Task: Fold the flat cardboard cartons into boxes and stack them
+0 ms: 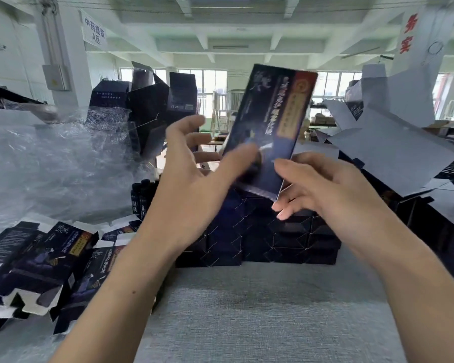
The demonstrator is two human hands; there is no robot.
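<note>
Above the stacked boxes (260, 239), you hold a carton (268, 113) up, slightly tilted.
Your right hand (325, 189) pinches its lower edge; your left hand (194, 169), fingers spread, rests a thumb on its face.

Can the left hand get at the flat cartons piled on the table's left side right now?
Probably yes, once freed. The left hand is up at the raised carton, which the right hand pinches. The flat cartons lie uncovered beside the left forearm, with nothing in between.
</note>
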